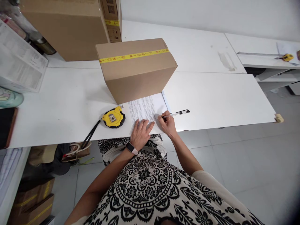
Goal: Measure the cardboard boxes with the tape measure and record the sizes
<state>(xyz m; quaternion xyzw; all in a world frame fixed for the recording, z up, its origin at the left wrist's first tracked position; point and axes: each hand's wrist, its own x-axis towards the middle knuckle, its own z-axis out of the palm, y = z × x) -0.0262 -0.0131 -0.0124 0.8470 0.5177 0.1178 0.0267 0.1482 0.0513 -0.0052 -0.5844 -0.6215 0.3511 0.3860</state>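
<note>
My left hand (141, 132) lies flat, fingers spread, on a printed sheet of paper (146, 107) at the near edge of the white table (211, 97). A watch sits on that wrist. My right hand (167, 123) is closed on a pen (176, 114), whose tip touches the sheet's right side. A sealed cardboard box (134, 68) with yellow tape stands right behind the sheet and covers its far end. A yellow tape measure (113, 117) with a black strap lies just left of the paper.
Larger cardboard boxes (67, 28) stand at the back left. A printed carton (20, 62) and other items crowd the left edge. Another yellow tape measure (287, 57) lies on a table at the far right. Boxes and a bag sit on the floor below left.
</note>
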